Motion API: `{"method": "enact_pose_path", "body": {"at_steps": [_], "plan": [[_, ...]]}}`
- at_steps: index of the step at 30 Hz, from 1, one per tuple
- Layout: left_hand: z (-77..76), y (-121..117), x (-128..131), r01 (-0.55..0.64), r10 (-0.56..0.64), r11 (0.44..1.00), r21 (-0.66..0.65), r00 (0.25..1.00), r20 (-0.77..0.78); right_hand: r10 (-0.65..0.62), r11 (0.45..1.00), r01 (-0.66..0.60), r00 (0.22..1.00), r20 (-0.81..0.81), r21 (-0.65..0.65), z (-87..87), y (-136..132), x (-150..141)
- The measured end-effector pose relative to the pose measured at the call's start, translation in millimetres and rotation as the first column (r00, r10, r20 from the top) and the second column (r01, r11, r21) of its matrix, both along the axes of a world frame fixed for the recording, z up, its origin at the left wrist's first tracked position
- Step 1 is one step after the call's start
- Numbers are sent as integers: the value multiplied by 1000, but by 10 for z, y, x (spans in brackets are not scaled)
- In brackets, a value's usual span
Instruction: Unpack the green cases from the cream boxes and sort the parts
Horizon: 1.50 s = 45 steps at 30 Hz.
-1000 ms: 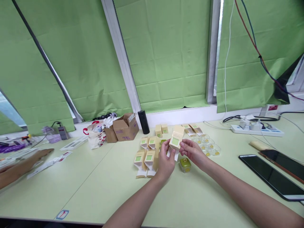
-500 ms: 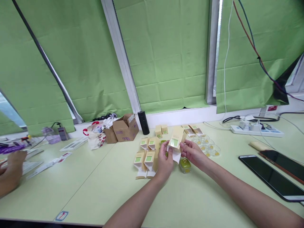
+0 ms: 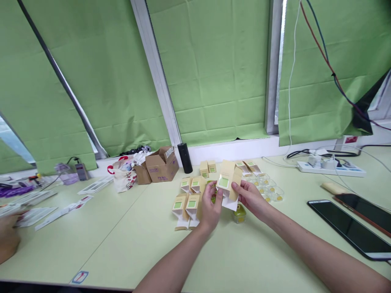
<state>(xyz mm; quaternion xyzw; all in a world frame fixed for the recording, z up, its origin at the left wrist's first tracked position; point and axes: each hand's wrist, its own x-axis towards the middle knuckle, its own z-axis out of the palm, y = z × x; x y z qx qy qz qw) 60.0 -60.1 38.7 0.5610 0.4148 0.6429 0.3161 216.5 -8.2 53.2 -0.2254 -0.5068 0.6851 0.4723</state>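
Between my two hands is a small cream paper box (image 3: 226, 176) with a green window and a white flap hanging open toward me. My left hand (image 3: 210, 207) grips its left side, fingers closed. On the box's right side, my right hand (image 3: 249, 194) pinches it with thumb and fingers. Below the flap, a small clear container with a green lid (image 3: 240, 213) stands on the table. Left of my hands, several similar boxes (image 3: 192, 202) lie with white flaps open. Green-lidded items are partly hidden behind my left hand.
Clear containers with yellow bits (image 3: 269, 187) stand right of my hands. Farther right are two phones (image 3: 351, 228) and a power strip (image 3: 331, 167). A cardboard carton (image 3: 162, 165), a black cylinder (image 3: 185, 158) and a cloth bag (image 3: 124, 175) stand at the back. Another person's hand (image 3: 9, 236) is at far left.
The box in my hands has turned a little, showing more of its right side, and its white flap has swung right. The other person's hand at far left has moved toward the frame edge.
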Motion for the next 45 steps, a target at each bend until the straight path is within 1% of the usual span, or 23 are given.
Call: {"method": "enact_pose_path", "body": {"at_steps": [2,4,9,12,17,24,29,33,36,38,40,41,42,44,45], "plan": [[3,19,-9,-27,27,999,-22,1000,-14,2,1000,-2,1000,10,14,-8,3,-3],[6,39,-6,-30,31,999,-35,999,21,-4,1000,4,1000,15,24,-23,14,-5],[39,59,17,20,-9,998,-60,985,173,-56,998,55,998,14,15,-41,37,12],[37,72,10,48,-27,995,-91,976,214,-70,997,71,997,21,-13,-28,36,26],[-14,110,-11,108,-62,983,-149,955,289,-82,995,82,997,7,-56,-18,30,35],[-30,126,-4,193,-110,966,-171,907,406,-72,996,72,997,-4,-52,-16,24,51],[-38,130,-10,196,-108,966,-168,898,427,-61,997,61,998,5,-52,-28,39,50],[-37,125,-16,155,-93,977,-149,929,357,-61,997,60,998,-16,-50,-2,2,40],[-24,108,-19,93,-60,990,-103,959,278,-57,998,56,998,-38,-12,22,-27,41],[-14,92,-28,39,-29,998,-49,982,187,-53,998,55,997,-55,33,18,-22,44],[-7,76,-46,-58,57,998,34,998,34,-67,993,72,996,-62,88,-10,10,44],[-6,69,-59,-123,129,988,92,990,-55,-90,988,96,994,-55,119,-31,36,41],[-6,63,-74,-188,212,968,166,966,-145,-126,980,132,991,-43,151,-56,66,37],[-12,55,-102,-269,374,900,343,880,-291,-226,954,225,974,-20,197,-107,129,24],[-17,53,-115,-277,442,857,435,829,-343,-274,941,270,962,-10,206,-130,157,17]]}}
